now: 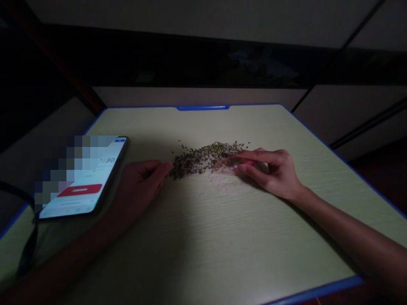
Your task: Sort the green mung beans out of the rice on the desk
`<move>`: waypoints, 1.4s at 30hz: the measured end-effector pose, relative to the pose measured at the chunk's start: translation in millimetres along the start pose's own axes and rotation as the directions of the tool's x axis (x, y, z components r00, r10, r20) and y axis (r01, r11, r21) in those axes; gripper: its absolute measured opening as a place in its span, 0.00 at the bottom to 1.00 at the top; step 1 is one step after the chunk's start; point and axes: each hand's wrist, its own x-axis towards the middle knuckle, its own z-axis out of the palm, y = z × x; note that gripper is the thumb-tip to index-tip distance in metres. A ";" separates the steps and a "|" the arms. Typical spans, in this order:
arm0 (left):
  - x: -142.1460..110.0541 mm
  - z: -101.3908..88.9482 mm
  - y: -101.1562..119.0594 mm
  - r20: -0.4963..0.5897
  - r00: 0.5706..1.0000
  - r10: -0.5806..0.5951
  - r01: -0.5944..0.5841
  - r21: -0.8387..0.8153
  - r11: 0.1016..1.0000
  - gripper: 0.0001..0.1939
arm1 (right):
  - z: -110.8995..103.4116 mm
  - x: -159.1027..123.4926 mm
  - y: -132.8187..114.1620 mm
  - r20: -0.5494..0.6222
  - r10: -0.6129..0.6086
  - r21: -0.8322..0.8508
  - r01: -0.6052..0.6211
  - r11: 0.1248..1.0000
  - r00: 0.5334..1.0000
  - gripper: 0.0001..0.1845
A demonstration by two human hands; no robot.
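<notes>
A loose pile of small green beans (206, 154), dark green to yellowish, lies mid-table, mixed with pale grains like rice (229, 185) that spread along its near side. My left hand (143, 180) is closed at the pile's left end, thumb and fingers pressed together. Whether a bean is between those fingertips cannot be made out. On the right side, my right hand (270, 169) pinches a small see-through piece (226, 164), apparently clear plastic, tilted over the pale grains. Its exact shape is blurred in the dim light.
A lit phone (92, 186) with a red bar on its screen lies left of my left hand, partly pixelated. Beside it hangs a dark strap (28, 250). The pale wood-grain table (216, 245) has a blue edge and a blue handle (203, 108) at the far side.
</notes>
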 end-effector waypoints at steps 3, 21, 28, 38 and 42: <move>0.3 0.7 -1.7 -0.005 1.000 0.006 -0.006 0.006 1.000 0.20 | -0.6 -0.8 0.3 0.001 -0.011 -0.005 0.011 1.000 1.000 0.13; -1.3 -0.5 4.3 0.005 1.000 -0.022 0.021 0.018 1.000 0.19 | 0.9 -0.8 1.1 0.015 -0.061 0.019 0.061 0.998 0.998 0.13; -2.2 0.0 4.3 -0.006 1.000 -0.027 0.027 0.021 0.999 0.19 | 1.5 -0.6 0.9 0.020 -0.062 0.000 0.062 0.998 0.998 0.14; -0.8 -1.1 3.9 0.000 1.000 -0.031 0.031 0.016 0.999 0.19 | -2.0 -1.9 -2.1 -0.066 0.001 -0.020 -0.002 1.000 0.998 0.13; -0.8 -0.9 3.1 0.002 1.000 -0.018 0.018 0.021 1.000 0.19 | -1.0 -1.7 -1.1 -0.041 0.004 -0.006 -0.004 1.000 0.999 0.14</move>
